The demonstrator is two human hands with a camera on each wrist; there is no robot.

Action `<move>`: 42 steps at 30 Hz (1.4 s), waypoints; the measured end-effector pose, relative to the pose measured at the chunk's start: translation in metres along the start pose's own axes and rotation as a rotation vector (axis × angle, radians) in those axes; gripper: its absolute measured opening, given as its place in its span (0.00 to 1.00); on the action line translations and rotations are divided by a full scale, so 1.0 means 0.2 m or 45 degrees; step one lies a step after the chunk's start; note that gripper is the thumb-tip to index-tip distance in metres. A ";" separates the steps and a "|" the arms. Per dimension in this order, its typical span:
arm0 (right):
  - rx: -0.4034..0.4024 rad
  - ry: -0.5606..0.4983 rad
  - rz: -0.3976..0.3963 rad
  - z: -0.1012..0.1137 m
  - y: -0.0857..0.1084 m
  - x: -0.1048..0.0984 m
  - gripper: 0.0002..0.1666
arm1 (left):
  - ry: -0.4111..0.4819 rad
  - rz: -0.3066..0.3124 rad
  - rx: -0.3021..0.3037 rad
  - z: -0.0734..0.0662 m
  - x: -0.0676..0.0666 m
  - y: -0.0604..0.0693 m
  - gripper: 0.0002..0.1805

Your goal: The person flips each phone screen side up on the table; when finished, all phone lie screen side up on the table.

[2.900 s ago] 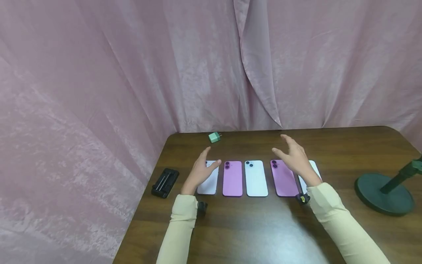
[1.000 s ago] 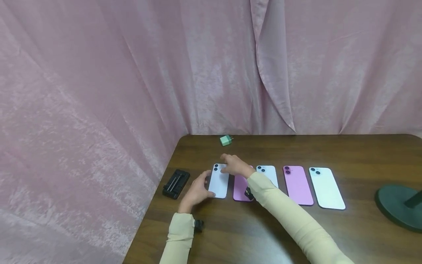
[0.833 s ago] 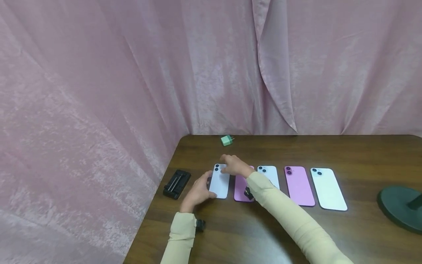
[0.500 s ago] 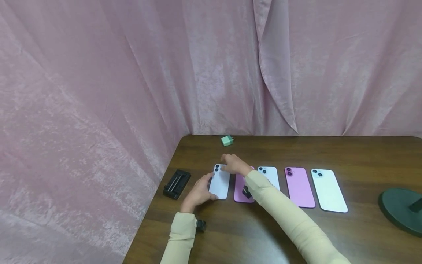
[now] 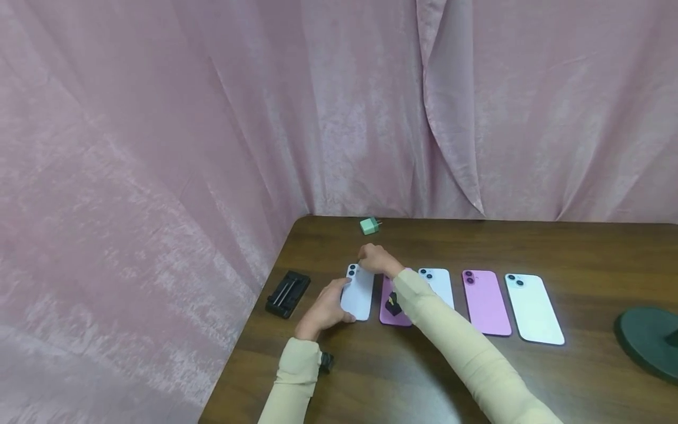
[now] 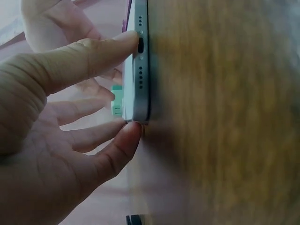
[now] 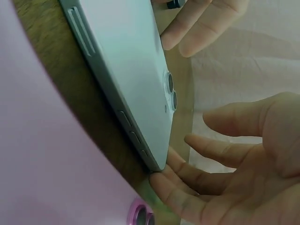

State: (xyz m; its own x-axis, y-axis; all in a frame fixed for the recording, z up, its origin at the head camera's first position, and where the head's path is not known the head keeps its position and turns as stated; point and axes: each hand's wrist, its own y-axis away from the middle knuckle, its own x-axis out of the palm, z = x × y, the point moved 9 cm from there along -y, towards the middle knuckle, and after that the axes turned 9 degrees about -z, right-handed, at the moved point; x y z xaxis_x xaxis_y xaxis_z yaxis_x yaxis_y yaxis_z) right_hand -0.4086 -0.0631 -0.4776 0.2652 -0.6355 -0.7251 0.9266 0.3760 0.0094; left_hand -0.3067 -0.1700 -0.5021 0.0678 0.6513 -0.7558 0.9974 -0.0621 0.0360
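Note:
A pale phone lies back up at the left end of a row of phones. My left hand holds it at its lower left, with the thumb on the bottom edge by the charging port and fingers against the side, as the left wrist view shows. Reaching across the row, my right hand is at the phone's top end. In the right wrist view its fingertips touch one top corner, and its thumb stays apart. Beside it lies a pink phone, partly hidden under the right wrist.
Farther right lie a white phone, another pink phone and a larger white phone. A black holder is at the left, a green charger at the back, and a dark green round base at the right.
Both hands have come down from hovering over the row to the leftmost phone, the right one crossing leftward. Lately the right fingers have drawn in at its top corner. The view has shifted slightly.

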 end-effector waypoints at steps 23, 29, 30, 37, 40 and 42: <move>0.102 -0.234 0.043 -0.06 0.01 -0.07 0.25 | -0.062 0.077 0.063 -0.04 0.00 0.00 0.52; 0.101 -0.260 0.039 -0.05 0.03 -0.08 0.27 | -0.066 0.135 0.044 -0.04 0.01 0.00 0.53; 0.103 -0.255 0.033 -0.05 0.03 -0.08 0.26 | -0.063 0.143 0.041 -0.05 0.01 0.00 0.53; 0.052 -0.236 0.010 -0.03 0.05 -0.12 0.28 | -0.025 0.163 0.027 -0.06 0.03 0.00 0.57; 0.029 -0.216 0.000 -0.01 0.05 -0.16 0.28 | -0.012 0.171 0.051 -0.08 0.05 -0.01 0.57; 0.026 -0.201 -0.005 -0.01 0.06 -0.18 0.28 | 0.000 0.177 0.074 -0.10 0.06 -0.02 0.56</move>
State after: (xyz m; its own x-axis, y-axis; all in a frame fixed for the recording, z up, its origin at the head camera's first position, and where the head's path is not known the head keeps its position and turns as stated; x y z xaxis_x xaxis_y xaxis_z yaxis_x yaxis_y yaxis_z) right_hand -0.4076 -0.0339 -0.4525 0.2987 -0.7355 -0.6081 0.9325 0.3606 0.0219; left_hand -0.3096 -0.1470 -0.4975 0.2051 0.6334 -0.7461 0.9754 -0.1955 0.1022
